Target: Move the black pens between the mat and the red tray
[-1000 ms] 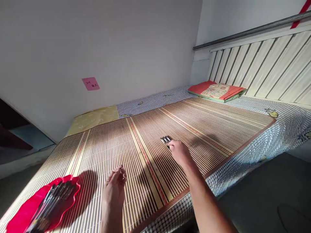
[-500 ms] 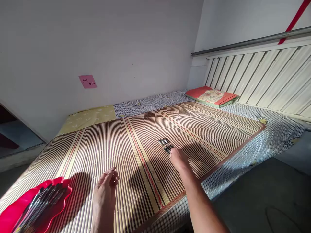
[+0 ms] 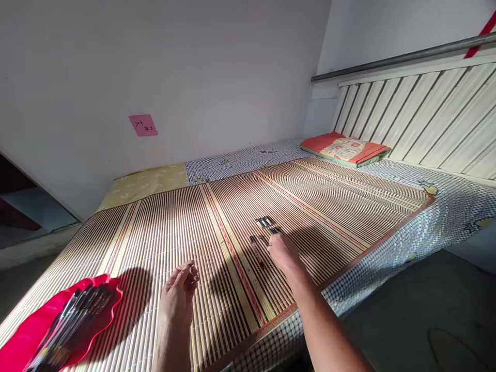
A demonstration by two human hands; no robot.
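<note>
My right hand [image 3: 283,251] is low over the bamboo mat [image 3: 170,217], its fingers closed on a slim dark pen-like stick [image 3: 264,239]. Most of that stick is hidden by the fingers. Just beyond, short black-and-silver pieces [image 3: 265,222] lie side by side on the mat. A thin dark streak beside the hand could be a shadow or another stick; I cannot tell. My left hand [image 3: 179,289] hovers to the left, half curled, with nothing visible in it. A red scalloped dish [image 3: 91,341] at lower left carries a bundle of slim dark sticks [image 3: 73,320].
The mat covers a bed with a checked sheet [image 3: 457,212]. Folded orange cloth [image 3: 344,148] lies by the white slatted headboard [image 3: 426,113]. A yellow cloth [image 3: 151,183] borders the wall, where a pink note [image 3: 143,125] hangs. A metal rail [image 3: 403,57] runs above the headboard.
A slim dark stick now shows at my right fingertips, left of the laid-out pieces. The whole view has shifted slightly; my left hand sits a little farther right and higher.
</note>
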